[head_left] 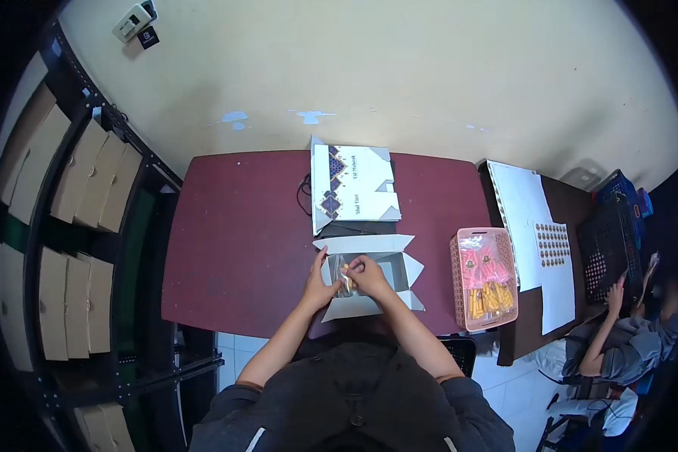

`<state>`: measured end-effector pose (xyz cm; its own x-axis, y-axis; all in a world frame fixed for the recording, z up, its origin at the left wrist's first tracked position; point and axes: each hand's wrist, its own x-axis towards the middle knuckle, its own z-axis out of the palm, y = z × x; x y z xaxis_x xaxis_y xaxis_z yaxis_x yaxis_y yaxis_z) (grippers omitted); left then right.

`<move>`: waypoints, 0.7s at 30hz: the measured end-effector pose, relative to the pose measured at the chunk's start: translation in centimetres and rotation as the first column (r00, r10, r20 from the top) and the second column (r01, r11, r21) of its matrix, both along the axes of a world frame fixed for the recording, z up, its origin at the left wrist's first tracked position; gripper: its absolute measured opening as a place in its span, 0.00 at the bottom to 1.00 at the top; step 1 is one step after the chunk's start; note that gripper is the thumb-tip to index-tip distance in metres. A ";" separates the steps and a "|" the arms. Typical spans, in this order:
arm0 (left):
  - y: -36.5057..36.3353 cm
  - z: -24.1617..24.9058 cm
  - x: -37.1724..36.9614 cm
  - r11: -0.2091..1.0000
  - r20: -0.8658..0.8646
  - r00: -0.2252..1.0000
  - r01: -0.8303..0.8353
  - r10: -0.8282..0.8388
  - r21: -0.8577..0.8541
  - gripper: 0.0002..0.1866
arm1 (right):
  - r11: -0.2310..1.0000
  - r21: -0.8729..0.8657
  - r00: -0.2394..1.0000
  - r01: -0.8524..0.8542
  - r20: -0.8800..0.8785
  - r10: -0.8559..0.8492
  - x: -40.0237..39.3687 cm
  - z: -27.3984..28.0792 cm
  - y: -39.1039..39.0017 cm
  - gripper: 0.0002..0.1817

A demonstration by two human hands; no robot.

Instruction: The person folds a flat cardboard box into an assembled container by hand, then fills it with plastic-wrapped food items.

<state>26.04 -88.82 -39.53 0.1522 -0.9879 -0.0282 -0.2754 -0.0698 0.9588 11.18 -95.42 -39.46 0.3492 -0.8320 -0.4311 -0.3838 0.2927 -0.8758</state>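
An open white cardboard box [392,264] with its flaps spread lies in front of me on the maroon table. Over its left part is a small clear plastic packet [343,280] with yellowish pieces in it. My left hand [321,283] is closed on the packet's left side, thumb across it. From the right, my right hand [368,276] pinches at the packet with its fingertips. The fingers partly cover the packet, so its exact contents are hard to make out.
Printed white flattened boxes [361,181] are stacked behind the open box. To the right, a pink basket [493,327] holds pink and yellow packets. Beyond are a sticker sheet [552,244], a dark crate [610,241] and a seated person [625,346]. Shelves with cartons [90,181] stand left.
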 end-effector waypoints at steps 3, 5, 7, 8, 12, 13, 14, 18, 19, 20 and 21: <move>0.3 0.5 -0.4 1.000 0.015 1.000 -0.020 0.020 0.005 0.47 | 0.984 -0.179 0.998 -0.016 -0.065 0.005 0.3 1.3 0.9 0.15; 0.4 1.1 -0.5 0.999 0.016 0.999 -0.035 0.035 0.002 0.47 | 0.973 -0.230 0.999 0.027 -0.016 -0.032 0.6 -0.4 1.4 0.15; 0.7 1.5 -0.3 0.998 0.120 0.992 -0.049 0.045 0.031 0.46 | 0.980 -0.189 0.998 0.054 0.044 -0.047 0.7 0.4 1.6 0.16; 0.8 1.5 -0.2 0.998 0.122 0.991 -0.052 0.048 0.031 0.46 | 0.981 -0.188 0.998 0.052 0.046 -0.044 0.6 0.8 1.8 0.16; 0.9 1.3 -0.1 0.999 0.156 0.986 -0.051 0.053 -0.021 0.43 | 0.985 -0.152 0.989 0.086 0.132 -0.066 0.0 1.0 1.9 0.15; 0.9 1.3 -0.1 0.997 0.161 0.984 -0.069 0.072 -0.023 0.42 | 0.978 -0.191 0.993 0.085 0.097 -0.068 -0.3 1.4 2.0 0.15; 0.8 1.3 -0.1 0.996 0.165 0.982 -0.087 0.090 -0.025 0.41 | 0.970 -0.230 0.996 0.084 0.062 -0.071 -0.5 1.7 2.1 0.15; 0.7 1.8 -0.2 0.995 0.166 0.981 -0.098 0.101 -0.023 0.39 | 0.950 -0.296 0.995 0.102 0.039 -0.095 -1.3 2.4 2.4 0.16; 0.7 1.9 -0.2 0.995 0.166 0.981 -0.096 0.099 -0.023 0.39 | 0.950 -0.296 0.995 0.104 0.039 -0.096 -1.4 2.7 2.5 0.16; 0.6 1.9 -0.2 0.994 0.173 0.980 -0.099 0.104 -0.037 0.39 | 0.931 -0.353 0.995 0.095 0.004 -0.100 -1.5 2.8 2.6 0.16; 0.6 2.1 -0.2 0.994 0.179 0.978 -0.101 0.109 -0.051 0.39 | 0.909 -0.408 0.994 0.085 -0.031 -0.107 -1.6 3.0 2.7 0.17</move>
